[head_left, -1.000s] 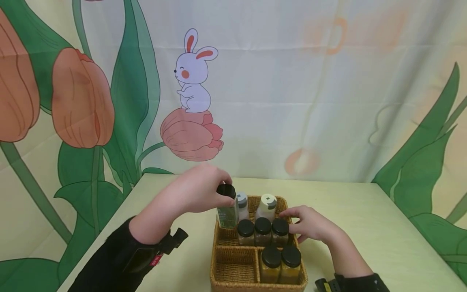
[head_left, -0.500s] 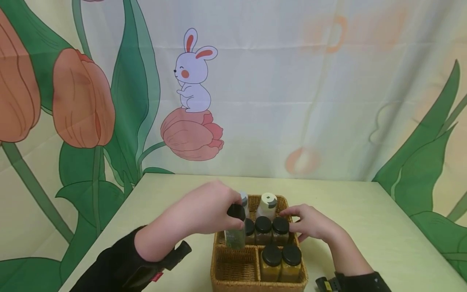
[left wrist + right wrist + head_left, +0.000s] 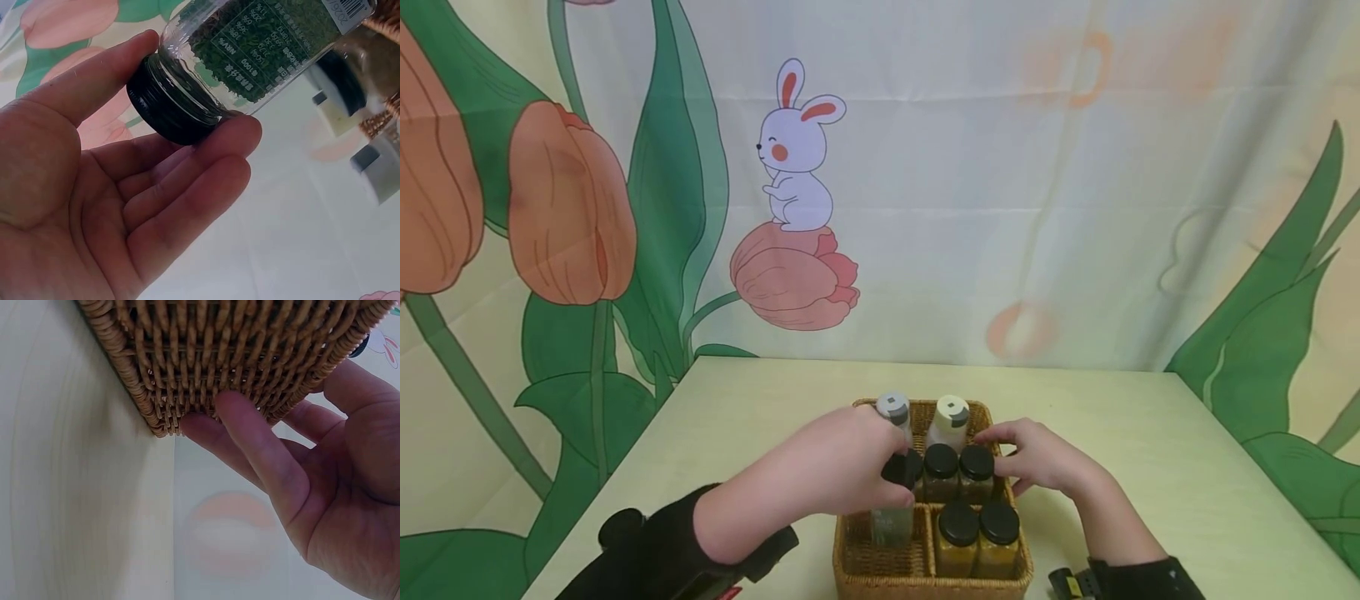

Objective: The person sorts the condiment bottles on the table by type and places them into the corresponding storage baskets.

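My left hand (image 3: 865,467) pinches the black lid of a clear glass spice jar (image 3: 250,50) between thumb and fingers. Dried green flakes and a printed label show on that jar. In the head view it hangs upright within the front left compartment of a woven basket (image 3: 842,562), partly covered by the hand. My right hand (image 3: 1037,458) holds the basket's right side: some fingers lie on the outer weave (image 3: 206,375), others reach the rim. Two black-lidded jars with yellowish contents, one of them a spice jar (image 3: 957,542), stand in the front right compartment.
Behind the divider stand several black-lidded jars, such as one dark jar (image 3: 976,475). At the back are a grey-capped bottle (image 3: 893,408) and a cream-capped bottle (image 3: 951,421). The basket sits on a pale wooden table (image 3: 1120,425) before a printed curtain (image 3: 925,208).
My left hand has carried the green-flake jar from the basket's back left part forward and down into the front left compartment. The right hand and basket have stayed put.
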Demonstrator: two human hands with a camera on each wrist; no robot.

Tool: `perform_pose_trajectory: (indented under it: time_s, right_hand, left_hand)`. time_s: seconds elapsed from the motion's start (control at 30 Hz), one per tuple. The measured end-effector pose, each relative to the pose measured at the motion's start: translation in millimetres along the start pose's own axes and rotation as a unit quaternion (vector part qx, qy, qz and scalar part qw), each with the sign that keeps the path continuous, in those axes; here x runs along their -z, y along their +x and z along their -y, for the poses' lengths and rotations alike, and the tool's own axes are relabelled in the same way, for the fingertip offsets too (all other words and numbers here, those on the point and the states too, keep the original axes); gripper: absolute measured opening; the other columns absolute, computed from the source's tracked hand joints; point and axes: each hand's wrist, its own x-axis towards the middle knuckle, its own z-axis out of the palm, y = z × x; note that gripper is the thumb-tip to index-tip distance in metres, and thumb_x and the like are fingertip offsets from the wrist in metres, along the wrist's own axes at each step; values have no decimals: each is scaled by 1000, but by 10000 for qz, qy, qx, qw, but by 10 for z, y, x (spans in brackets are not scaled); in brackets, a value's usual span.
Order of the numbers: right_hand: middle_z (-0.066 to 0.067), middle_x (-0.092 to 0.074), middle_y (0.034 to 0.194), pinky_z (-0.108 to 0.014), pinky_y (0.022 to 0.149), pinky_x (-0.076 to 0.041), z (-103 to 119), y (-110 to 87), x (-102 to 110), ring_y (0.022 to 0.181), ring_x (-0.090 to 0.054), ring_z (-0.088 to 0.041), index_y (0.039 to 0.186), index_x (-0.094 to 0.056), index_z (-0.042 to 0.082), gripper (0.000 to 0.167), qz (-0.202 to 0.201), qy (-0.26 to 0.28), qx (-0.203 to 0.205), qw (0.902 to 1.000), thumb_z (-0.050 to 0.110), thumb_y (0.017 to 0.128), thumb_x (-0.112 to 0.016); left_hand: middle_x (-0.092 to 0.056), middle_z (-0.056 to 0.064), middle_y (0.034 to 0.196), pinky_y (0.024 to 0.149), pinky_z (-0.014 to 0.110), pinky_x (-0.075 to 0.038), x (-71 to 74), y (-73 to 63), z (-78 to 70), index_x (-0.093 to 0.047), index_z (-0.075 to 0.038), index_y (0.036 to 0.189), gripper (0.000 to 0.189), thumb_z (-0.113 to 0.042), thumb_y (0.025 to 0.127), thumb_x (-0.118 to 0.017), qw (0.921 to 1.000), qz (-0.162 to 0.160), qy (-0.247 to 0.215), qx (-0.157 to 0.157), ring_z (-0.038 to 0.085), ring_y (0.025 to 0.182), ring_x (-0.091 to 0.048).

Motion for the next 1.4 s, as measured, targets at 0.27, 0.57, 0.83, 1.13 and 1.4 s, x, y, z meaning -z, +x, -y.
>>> perform_pose_trajectory:
  time_s: [0.27, 0.57, 0.83, 1.13, 1.4]
  right_hand:
    - [-29, -51, 143, -41, 61, -61, -4, 3, 3, 88, -73, -25, 136, -61, -3, 47, 25, 42, 27, 10000, 7, 92, -70]
    - [-27, -54, 141, -41, 64, -61, -5, 0, -2, 90, -72, -25, 136, -62, -2, 48, -7, 50, 7, 10000, 14, 92, -74]
    - [-35, -45, 146, -44, 62, -60, 12, 3, -33, 119, -61, -42, 158, -33, 1, 82, -334, -23, -176, 9993, 0, 85, -71]
    - [-44, -44, 140, -43, 61, -61, 25, -3, -28, 113, -64, -45, 159, -21, -6, 91, -307, -63, -160, 9994, 9, 89, -77]
    - [-43, -45, 140, -42, 60, -60, 33, 4, -30, 112, -65, -44, 159, -21, -6, 92, -316, -63, -167, 9993, 9, 88, -78]
  left_hand:
    - [-51, -12, 55, 46, 24, -40, -146, 37, -11, -67, -18, 75, 31, -43, 81, -85, 9998, 121, 111, 92, 4, 46, -46]
    - [-55, -11, 59, 48, 23, -46, -339, 102, -12, -69, -17, 78, 34, -48, 82, -83, 9987, 400, 272, 156, 3, 50, -53]
    - [-56, -10, 61, 50, 24, -48, -447, 121, -16, -72, -15, 83, 33, -46, 82, -84, 9974, 628, 242, 254, 4, 52, -54]
    - [-54, -11, 58, 43, 22, -44, -517, 107, -13, -74, -15, 83, 30, -43, 82, -85, 9981, 554, 132, 220, 3, 46, -51]
    - [-59, -9, 69, 51, 24, -48, -586, 138, -16, -74, -14, 90, 35, -47, 81, -85, 9974, 569, 275, 341, 5, 56, -54]
